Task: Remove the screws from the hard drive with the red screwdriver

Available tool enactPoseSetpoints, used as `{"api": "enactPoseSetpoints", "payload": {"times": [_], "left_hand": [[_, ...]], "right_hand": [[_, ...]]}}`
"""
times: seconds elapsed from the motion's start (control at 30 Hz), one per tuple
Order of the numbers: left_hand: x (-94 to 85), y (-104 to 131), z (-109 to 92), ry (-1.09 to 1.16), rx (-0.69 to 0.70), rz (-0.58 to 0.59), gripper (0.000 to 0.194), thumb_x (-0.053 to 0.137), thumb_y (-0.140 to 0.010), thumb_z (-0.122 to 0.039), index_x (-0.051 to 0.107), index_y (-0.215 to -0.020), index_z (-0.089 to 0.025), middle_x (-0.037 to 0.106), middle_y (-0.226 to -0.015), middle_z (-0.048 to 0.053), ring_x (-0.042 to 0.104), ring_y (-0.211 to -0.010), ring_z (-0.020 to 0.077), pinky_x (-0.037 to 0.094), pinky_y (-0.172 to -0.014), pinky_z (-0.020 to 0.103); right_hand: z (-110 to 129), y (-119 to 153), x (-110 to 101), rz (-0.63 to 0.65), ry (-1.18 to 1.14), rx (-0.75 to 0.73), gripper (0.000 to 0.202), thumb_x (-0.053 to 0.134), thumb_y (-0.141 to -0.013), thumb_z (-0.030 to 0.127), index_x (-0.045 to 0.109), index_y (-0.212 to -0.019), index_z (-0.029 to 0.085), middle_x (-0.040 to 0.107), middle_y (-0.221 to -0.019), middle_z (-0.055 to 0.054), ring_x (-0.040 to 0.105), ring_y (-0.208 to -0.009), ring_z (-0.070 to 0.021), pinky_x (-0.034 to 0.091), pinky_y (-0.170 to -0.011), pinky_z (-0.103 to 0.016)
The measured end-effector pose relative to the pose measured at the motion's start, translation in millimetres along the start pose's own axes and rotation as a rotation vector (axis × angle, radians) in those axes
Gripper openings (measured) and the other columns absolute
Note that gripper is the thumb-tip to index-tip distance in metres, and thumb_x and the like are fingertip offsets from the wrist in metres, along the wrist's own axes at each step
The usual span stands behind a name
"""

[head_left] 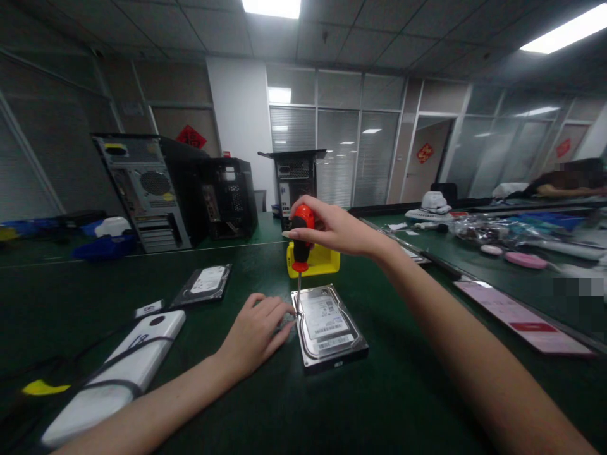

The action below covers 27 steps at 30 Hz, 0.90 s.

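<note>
My right hand (322, 226) is closed around the red and black handle of a screwdriver (303, 230). The screwdriver stands almost upright, its shaft reaching down to the left edge of a hard drive (327, 319). This drive lies flat on the green table, its white label facing up. My left hand (260, 328) rests on the table just left of the drive. Its fingers are bent and slightly apart, and the index finger and thumb reach the drive's edge beside the screwdriver tip. Whether a screw is under the tip is too small to tell.
Behind the drive sits a yellow tray (325, 260). To the left lie another hard drive (206, 281) and a white power strip (121, 366) with a black cable. Computer cases (156, 189) stand at the back left. Plastic bags (493, 234) and a pink panel (526, 316) are on the right.
</note>
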<state>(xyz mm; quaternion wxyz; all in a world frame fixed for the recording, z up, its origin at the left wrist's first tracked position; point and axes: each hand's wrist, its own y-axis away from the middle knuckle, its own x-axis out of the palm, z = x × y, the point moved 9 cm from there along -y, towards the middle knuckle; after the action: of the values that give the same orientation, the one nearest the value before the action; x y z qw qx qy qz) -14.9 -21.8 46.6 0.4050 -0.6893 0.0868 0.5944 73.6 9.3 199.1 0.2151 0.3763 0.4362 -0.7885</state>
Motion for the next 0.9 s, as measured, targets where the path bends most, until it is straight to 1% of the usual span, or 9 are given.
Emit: {"api": "enactPoseSetpoints", "payload": {"times": [0.1,0.17,0.3,0.47,0.57,0.63,0.73,0.83,0.9], "left_hand": [[0.5,1,0,0.002,-0.003,0.001,0.015,0.046,-0.088,-0.022,0.056,-0.100,-0.019,0.060,-0.093,0.003,0.054,-0.084,0.0195,0.035,-0.082,0.038],[0.9,1,1,0.006,-0.008,0.002,0.015,0.046,-0.088,-0.022,0.055,-0.100,-0.019,0.060,-0.093,0.003,0.054,-0.084,0.0195,0.035,-0.081,0.038],[-0.4,0,0,0.008,-0.001,-0.004,0.015,0.046,-0.088,-0.021,0.056,-0.100,-0.019,0.060,-0.093,0.003,0.054,-0.083,0.0193,0.036,-0.081,0.037],[-2.5,-1,-1,0.015,-0.006,-0.004,0.015,0.047,-0.087,-0.021,0.056,-0.099,-0.019,0.060,-0.092,0.003,0.054,-0.082,0.0191,0.036,-0.080,0.037],[-3.1,0,-1,0.013,-0.002,-0.010,0.015,0.048,-0.087,-0.021,0.056,-0.099,-0.019,0.061,-0.093,0.003,0.054,-0.082,0.0189,0.036,-0.081,0.037],[-3.1,0,-1,0.009,0.002,-0.017,0.015,0.048,-0.087,-0.021,0.056,-0.099,-0.019,0.061,-0.092,0.003,0.054,-0.082,0.0187,0.036,-0.080,0.037],[-2.3,0,-1,0.014,0.002,-0.017,0.015,0.047,-0.087,-0.021,0.056,-0.099,-0.019,0.060,-0.092,0.003,0.054,-0.082,0.0185,0.036,-0.080,0.036],[-1.2,1,-1,0.014,-0.001,-0.006,0.015,0.047,-0.088,-0.021,0.056,-0.100,-0.019,0.061,-0.092,0.003,0.054,-0.082,0.0189,0.036,-0.081,0.037],[-1.3,1,-1,0.006,0.005,-0.006,0.015,0.046,-0.088,-0.021,0.056,-0.099,-0.019,0.061,-0.092,0.003,0.054,-0.082,0.0190,0.036,-0.081,0.037]], "right_hand": [[-1,0,-1,-0.031,-0.068,0.020,0.039,0.041,-0.086,0.052,0.049,-0.098,0.016,0.054,-0.082,-0.002,0.053,-0.069,-0.0122,0.041,-0.060,-0.024],[-2,1,-4,-0.047,-0.055,0.020,0.039,0.037,-0.088,0.051,0.051,-0.097,0.016,0.055,-0.084,-0.003,0.052,-0.071,-0.0124,0.041,-0.062,-0.024],[-2,2,-8,-0.058,0.086,-0.011,0.034,0.049,-0.084,0.046,0.051,-0.098,0.015,0.055,-0.082,-0.002,0.048,-0.066,-0.0113,0.036,-0.060,-0.024],[3,1,-15,-0.145,0.224,-0.032,0.041,0.057,-0.076,0.053,0.048,-0.094,0.017,0.053,-0.075,-0.001,0.045,-0.061,-0.0119,0.032,-0.056,-0.024],[5,1,-14,-0.186,0.366,0.000,0.044,0.048,-0.079,0.060,0.050,-0.091,0.018,0.050,-0.067,0.000,0.044,-0.059,-0.0128,0.030,-0.056,-0.025],[4,1,-13,-0.184,0.375,0.033,0.047,0.037,-0.083,0.062,0.051,-0.091,0.018,0.050,-0.066,-0.001,0.045,-0.059,-0.0135,0.029,-0.057,-0.026],[0,2,-10,-0.136,0.269,0.063,0.045,0.031,-0.088,0.058,0.051,-0.095,0.018,0.054,-0.074,-0.003,0.048,-0.064,-0.0147,0.032,-0.059,-0.026],[2,3,-8,-0.085,0.173,0.023,0.033,0.039,-0.089,0.046,0.048,-0.103,0.017,0.056,-0.087,-0.005,0.050,-0.071,-0.0148,0.036,-0.064,-0.027],[6,4,-7,-0.056,0.108,-0.018,0.030,0.044,-0.088,0.037,0.044,-0.109,0.017,0.054,-0.094,-0.005,0.049,-0.072,-0.0140,0.038,-0.067,-0.028]]}}
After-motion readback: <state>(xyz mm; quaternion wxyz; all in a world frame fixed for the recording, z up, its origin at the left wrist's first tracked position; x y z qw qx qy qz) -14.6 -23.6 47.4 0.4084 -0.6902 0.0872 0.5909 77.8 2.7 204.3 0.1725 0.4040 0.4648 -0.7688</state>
